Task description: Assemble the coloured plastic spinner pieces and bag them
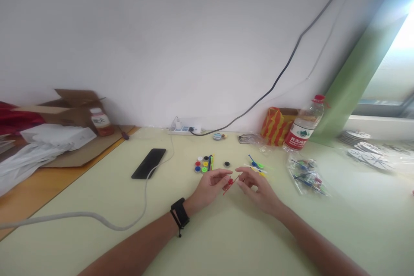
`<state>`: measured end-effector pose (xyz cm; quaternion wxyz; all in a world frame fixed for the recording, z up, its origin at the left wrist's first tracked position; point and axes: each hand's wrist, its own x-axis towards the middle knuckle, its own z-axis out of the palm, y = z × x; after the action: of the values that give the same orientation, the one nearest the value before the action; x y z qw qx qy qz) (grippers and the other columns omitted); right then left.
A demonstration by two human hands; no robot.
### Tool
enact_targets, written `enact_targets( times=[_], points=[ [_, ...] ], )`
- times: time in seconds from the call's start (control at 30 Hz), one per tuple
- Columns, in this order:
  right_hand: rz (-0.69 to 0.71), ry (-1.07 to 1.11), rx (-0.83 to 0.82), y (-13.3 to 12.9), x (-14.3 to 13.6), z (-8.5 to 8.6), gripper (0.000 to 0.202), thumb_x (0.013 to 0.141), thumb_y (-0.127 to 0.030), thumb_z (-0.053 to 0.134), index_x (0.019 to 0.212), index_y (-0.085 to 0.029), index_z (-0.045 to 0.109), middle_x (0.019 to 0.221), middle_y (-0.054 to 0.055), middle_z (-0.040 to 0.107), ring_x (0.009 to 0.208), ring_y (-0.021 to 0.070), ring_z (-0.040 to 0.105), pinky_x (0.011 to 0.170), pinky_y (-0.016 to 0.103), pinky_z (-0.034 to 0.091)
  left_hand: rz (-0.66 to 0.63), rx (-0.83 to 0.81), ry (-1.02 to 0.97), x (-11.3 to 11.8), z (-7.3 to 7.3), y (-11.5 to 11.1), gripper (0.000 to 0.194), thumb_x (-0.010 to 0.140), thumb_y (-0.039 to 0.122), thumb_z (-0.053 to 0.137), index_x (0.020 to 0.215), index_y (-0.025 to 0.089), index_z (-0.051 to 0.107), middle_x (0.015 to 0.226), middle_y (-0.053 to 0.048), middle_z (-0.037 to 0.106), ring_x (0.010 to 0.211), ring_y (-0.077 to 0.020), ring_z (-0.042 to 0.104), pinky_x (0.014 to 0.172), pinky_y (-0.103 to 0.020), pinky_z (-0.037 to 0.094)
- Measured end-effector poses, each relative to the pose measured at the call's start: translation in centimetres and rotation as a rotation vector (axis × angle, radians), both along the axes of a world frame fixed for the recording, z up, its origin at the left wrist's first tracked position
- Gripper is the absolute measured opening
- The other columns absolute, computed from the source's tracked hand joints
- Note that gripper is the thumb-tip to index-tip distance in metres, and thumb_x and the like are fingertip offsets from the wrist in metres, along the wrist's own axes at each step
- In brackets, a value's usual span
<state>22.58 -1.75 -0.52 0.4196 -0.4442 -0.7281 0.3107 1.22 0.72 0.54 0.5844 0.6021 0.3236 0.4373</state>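
Note:
My left hand (213, 186), with a dark watch on its wrist, pinches a small red plastic piece (230, 182) with a thin red bar. Close to the bar's upper right end is my right hand (258, 189), its thumb and index finger apart. Beyond my left hand lie small round discs (197, 164) in several colours, beside thin coloured sticks (211, 162). A lone black disc (227, 164) rests between the hands, farther back. Blue, green, yellow and white plastic parts (257, 165) lie behind my right hand.
A black phone (148, 164) and a white cable (145, 198) lie at left. Cardboard (77, 148) and a small bottle (101, 122) stand farther left. On the right are a large bottle (303, 127), a bag of parts (308, 176) and stacked discs (370, 155). A power strip (184, 130) sits by the wall.

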Motion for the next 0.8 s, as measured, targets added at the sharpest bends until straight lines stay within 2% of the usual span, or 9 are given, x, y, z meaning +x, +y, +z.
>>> enact_targets(
  times=[0.13, 0.3, 0.37, 0.4, 0.43, 0.47, 0.53, 0.6, 0.8],
  points=[
    [0.036, -0.037, -0.022, 0.1, 0.1, -0.3, 0.036, 0.098, -0.044, 0.054, 0.128, -0.027, 0.062, 0.092, 0.005, 0.068, 0.071, 0.0163, 0.062, 0.06, 0.027, 0.052, -0.026, -0.021, -0.009, 0.0, 0.2, 0.1, 0.037, 0.083, 0.048, 0.078, 0.1, 0.014, 0.075, 0.082, -0.007, 0.072, 0.073, -0.0155, 0.065, 0.068, -0.028, 0.053],
    [0.008, 0.02, -0.008, -0.1, 0.2, -0.3, 0.048, 0.097, -0.042, 0.056, 0.143, -0.028, 0.048, 0.101, 0.004, 0.064, 0.067, 0.0135, 0.057, 0.059, 0.027, 0.051, -0.02, -0.043, -0.032, -0.1, 0.2, 0.2, 0.034, 0.082, 0.045, 0.079, 0.094, 0.014, 0.073, 0.084, -0.006, 0.071, 0.076, -0.0162, 0.067, 0.073, -0.029, 0.056],
    [0.013, 0.023, 0.009, -0.2, 0.1, -0.1, 0.033, 0.097, -0.042, 0.056, 0.125, -0.026, 0.06, 0.103, 0.004, 0.063, 0.067, 0.0129, 0.056, 0.059, 0.027, 0.049, -0.02, -0.048, -0.03, -0.2, 0.1, 0.2, 0.033, 0.081, 0.043, 0.081, 0.094, 0.014, 0.073, 0.086, -0.007, 0.072, 0.078, -0.0172, 0.068, 0.076, -0.031, 0.057],
    [0.026, 0.005, 0.021, -0.2, 0.1, 0.0, 0.024, 0.098, -0.042, 0.055, 0.107, -0.023, 0.065, 0.097, 0.004, 0.062, 0.066, 0.0128, 0.055, 0.059, 0.027, 0.047, -0.021, -0.054, -0.031, -0.2, 0.0, 0.3, 0.033, 0.08, 0.043, 0.081, 0.094, 0.014, 0.073, 0.087, -0.007, 0.072, 0.078, -0.0173, 0.069, 0.076, -0.031, 0.057],
    [0.038, -0.02, 0.037, -0.1, 0.2, 0.1, 0.028, 0.099, -0.043, 0.052, 0.086, -0.021, 0.065, 0.087, 0.003, 0.059, 0.064, 0.0126, 0.052, 0.059, 0.027, 0.045, -0.022, -0.06, -0.034, -0.2, 0.0, 0.3, 0.033, 0.08, 0.042, 0.082, 0.094, 0.014, 0.073, 0.087, -0.008, 0.072, 0.077, -0.0173, 0.069, 0.076, -0.031, 0.057],
    [0.046, -0.049, 0.052, 0.1, 0.3, 0.1, 0.04, 0.1, -0.043, 0.05, 0.069, -0.02, 0.057, 0.075, 0.001, 0.054, 0.061, 0.0125, 0.049, 0.058, 0.027, 0.042, -0.024, -0.065, -0.036, -0.2, -0.1, 0.3, 0.033, 0.08, 0.042, 0.082, 0.095, 0.014, 0.072, 0.088, -0.008, 0.073, 0.077, -0.0171, 0.069, 0.076, -0.031, 0.057],
    [0.045, -0.091, 0.072, 0.4, 0.5, 0.2, 0.055, 0.102, -0.045, 0.046, 0.054, -0.02, 0.038, 0.06, -0.002, 0.039, 0.056, 0.0123, 0.04, 0.056, 0.028, 0.036, -0.025, -0.068, -0.037, -0.2, -0.2, 0.3, 0.034, 0.08, 0.042, 0.082, 0.096, 0.014, 0.072, 0.089, -0.008, 0.073, 0.075, -0.0167, 0.069, 0.075, -0.031, 0.057],
    [0.031, -0.077, 0.051, 0.7, 0.8, 0.3, 0.055, 0.101, -0.047, 0.047, 0.055, -0.02, 0.034, 0.057, -0.003, 0.035, 0.055, 0.0123, 0.037, 0.055, 0.028, 0.033, -0.027, -0.066, -0.032, -0.2, -0.2, 0.3, 0.034, 0.08, 0.043, 0.082, 0.095, 0.014, 0.072, 0.089, -0.008, 0.073, 0.075, -0.0169, 0.07, 0.075, -0.031, 0.058],
    [0.111, -0.005, -0.109, 0.1, 0.1, 0.9, 0.036, 0.098, -0.052, 0.054, 0.083, -0.02, 0.063, 0.072, 0.0, 0.059, 0.065, 0.0151, 0.052, 0.057, 0.026, 0.039, -0.046, -0.068, -0.016, -0.2, -0.2, 0.1, 0.036, 0.077, 0.043, 0.083, 0.094, 0.013, 0.072, 0.091, -0.008, 0.072, 0.077, -0.0181, 0.071, 0.076, -0.032, 0.058]
  ],
)
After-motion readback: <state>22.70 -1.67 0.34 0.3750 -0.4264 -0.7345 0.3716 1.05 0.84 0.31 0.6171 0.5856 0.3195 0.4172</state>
